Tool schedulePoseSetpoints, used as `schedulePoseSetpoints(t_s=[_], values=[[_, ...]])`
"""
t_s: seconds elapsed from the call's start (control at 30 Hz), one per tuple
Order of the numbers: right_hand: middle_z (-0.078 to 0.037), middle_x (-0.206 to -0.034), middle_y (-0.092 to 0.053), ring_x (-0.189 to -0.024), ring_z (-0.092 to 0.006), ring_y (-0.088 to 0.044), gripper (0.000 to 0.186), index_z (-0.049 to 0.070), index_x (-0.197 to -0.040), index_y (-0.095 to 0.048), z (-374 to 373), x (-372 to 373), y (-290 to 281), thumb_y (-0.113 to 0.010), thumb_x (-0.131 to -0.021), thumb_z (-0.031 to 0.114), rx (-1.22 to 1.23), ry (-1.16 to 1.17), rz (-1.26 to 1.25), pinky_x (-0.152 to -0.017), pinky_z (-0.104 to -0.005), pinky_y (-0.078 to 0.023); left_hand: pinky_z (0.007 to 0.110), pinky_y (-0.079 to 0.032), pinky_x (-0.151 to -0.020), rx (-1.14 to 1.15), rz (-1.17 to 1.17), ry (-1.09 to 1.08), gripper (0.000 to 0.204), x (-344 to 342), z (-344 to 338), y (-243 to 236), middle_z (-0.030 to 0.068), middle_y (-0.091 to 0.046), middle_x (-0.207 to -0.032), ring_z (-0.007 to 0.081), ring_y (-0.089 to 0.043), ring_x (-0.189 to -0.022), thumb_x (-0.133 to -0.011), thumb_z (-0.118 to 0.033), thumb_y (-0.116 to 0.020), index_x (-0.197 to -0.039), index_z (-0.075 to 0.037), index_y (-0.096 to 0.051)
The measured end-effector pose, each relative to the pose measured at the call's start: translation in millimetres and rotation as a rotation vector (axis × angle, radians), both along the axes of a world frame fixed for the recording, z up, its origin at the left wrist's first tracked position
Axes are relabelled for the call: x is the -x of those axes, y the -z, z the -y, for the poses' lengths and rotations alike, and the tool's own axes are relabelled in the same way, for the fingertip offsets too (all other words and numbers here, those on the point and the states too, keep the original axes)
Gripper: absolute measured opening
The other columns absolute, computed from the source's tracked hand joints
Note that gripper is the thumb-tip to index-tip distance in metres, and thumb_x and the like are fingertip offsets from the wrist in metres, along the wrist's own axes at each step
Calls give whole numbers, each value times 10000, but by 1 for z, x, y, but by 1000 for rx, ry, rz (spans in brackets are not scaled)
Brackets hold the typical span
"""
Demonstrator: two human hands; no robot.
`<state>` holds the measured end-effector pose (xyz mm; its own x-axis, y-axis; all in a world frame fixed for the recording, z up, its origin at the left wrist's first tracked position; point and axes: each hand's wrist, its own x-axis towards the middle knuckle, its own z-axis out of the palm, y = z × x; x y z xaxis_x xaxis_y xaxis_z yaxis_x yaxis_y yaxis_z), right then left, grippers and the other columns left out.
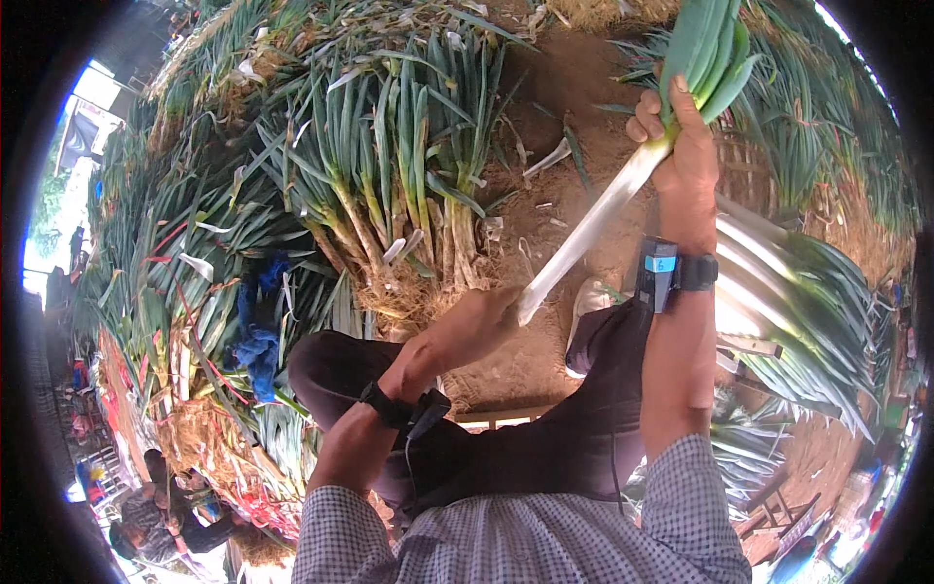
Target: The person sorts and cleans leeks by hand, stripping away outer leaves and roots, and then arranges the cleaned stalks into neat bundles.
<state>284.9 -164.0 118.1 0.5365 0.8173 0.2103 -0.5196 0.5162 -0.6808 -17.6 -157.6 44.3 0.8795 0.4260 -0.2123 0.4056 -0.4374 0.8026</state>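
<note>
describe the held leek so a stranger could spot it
Start at the big leek bundle left of centre, then go right across the brown ground to the right grip. The held leek slants from there toward the left grip, white end nearest it. Unlike the piled leeks, it is held singly.

Right hand (681, 141) grips leek (600, 216) near green leaves (702, 49); left hand (474, 329) at white end (530, 304); leek bundle (399, 156) beyond.
</note>
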Motion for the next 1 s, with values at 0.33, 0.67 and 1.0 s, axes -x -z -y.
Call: schedulePoseSetpoints(t_s=[0.33, 0.67, 1.0], values=[[-42, -727, -512, -542, -96, -415, 309, 53, -1084, -524, 0, -15, -5, -650, -933, 292, -75, -105, -3, -526, -278, -374, 314, -490, -658, 265, 71, -89, 214, 4, -5, 13, 69, -625, -776, 137, -575, -703, -932, -125, -561, -1055, 34, -636], [-45, -776, -563, -586, -115, -480, 400, 15, -1112, -569, 4, 14, -5, -702, -890, 319, -86, 32, -64, -546, -275, -428, 287, -473, -763, 329, 143, -211, 379, 13, 10, 32, -1, -631, -950, 90, -543, -862, -995, -278, -557, -1253, -3, -597], [-10, -709, -486, -616, -128, -463, 231, 81, -887, -579, 10, 1, 17, -717, -893, 266, 303, 412, 283, -569, -274, -421, 290, -515, -684, 167, 274, -413, 328, -2, 15, 63, 49, -664, -897, 105, -611, -786, -977, -199, -577, -1224, 14, -604]])
